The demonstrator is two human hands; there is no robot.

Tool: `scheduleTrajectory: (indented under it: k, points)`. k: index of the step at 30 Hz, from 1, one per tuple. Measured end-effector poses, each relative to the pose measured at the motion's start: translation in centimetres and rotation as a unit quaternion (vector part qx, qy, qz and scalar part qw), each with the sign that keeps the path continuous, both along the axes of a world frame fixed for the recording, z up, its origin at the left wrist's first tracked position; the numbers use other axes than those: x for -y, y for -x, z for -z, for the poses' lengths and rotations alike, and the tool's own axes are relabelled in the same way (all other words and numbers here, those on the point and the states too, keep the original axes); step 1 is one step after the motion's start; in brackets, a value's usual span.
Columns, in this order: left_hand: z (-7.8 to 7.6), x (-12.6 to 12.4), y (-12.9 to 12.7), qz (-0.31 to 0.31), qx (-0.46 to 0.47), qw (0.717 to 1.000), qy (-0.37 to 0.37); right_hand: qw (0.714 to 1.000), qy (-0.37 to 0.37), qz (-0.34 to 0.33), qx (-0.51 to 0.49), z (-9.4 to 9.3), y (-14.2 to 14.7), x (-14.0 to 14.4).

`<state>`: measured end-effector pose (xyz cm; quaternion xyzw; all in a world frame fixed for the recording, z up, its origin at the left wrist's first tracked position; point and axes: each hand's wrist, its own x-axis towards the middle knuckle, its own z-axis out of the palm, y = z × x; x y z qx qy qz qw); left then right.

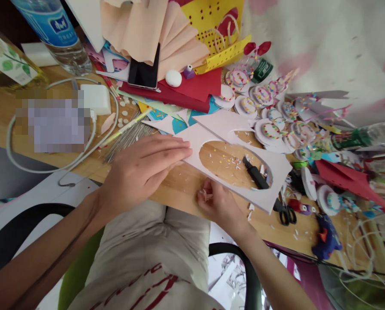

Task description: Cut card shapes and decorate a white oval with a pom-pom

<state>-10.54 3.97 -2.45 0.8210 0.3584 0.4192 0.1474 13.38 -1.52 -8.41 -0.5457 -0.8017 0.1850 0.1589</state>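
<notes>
My left hand (149, 165) lies flat with its fingers stretched out, the fingertips on the left end of a white foam board (187, 140). A large oval hole is cut through this board, and bare tabletop shows inside it. Curled below the board's near edge is my right hand (221, 203), closed around small pale scraps (206, 192). A black utility knife (256, 173) rests within the oval opening, among tiny white bits. Behind, a second cut piece of white foam (223, 120) touches the board.
Beaded round ornaments (270, 129) crowd the back right. Black scissors (287, 214) and a blue glue gun (326, 237) lie at right. Behind the board are red sheets (199, 88) and a phone (144, 73). A white cable (10, 129) loops at left, near a water bottle (58, 34).
</notes>
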Motion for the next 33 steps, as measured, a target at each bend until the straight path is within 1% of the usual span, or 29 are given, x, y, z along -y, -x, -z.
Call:
scheduleTrajectory:
  k: [3, 8, 12, 15, 19, 22, 24, 27, 33]
  points:
    - [0.0, 0.0, 0.0, 0.005, 0.003, 1.000, -0.009, 1.000, -0.017, 0.017, 0.019, 0.2, 0.2, 0.2]
    - [0.0, 0.0, 0.1, 0.006, 0.004, 1.000, -0.014, 0.999, -0.021, 0.006, 0.040, 0.6, 0.8, 0.6]
    - [-0.1, 0.0, 0.2, 0.001, 0.008, 1.000, -0.010, 0.996, -0.045, -0.005, 0.072, 0.9, 1.7, 1.2]
    - [-0.1, 0.0, 0.3, 0.008, 0.012, 1.000, -0.018, 0.994, -0.058, -0.003, 0.088, 1.0, 2.2, 1.6]
    - [-0.1, -0.1, 0.5, 0.011, 0.017, 1.000, -0.023, 0.997, -0.063, 0.011, 0.053, 0.4, 1.2, 1.3]
    - [-0.1, -0.2, 0.5, 0.012, 0.025, 0.999, -0.027, 0.995, -0.069, 0.059, 0.038, -0.5, -0.3, 0.8]
    - [-0.1, -0.2, 0.4, 0.011, 0.030, 0.999, -0.030, 0.996, -0.047, 0.070, 0.026, -1.0, -0.9, 0.7]
    - [-0.1, -0.2, 0.2, 0.013, 0.020, 0.999, -0.028, 0.999, -0.007, 0.030, 0.033, -1.2, -1.0, 0.5]
    - [-0.2, 0.0, 0.2, 0.016, 0.001, 1.000, -0.026, 0.992, 0.016, -0.009, 0.125, -0.8, -0.3, -0.3]
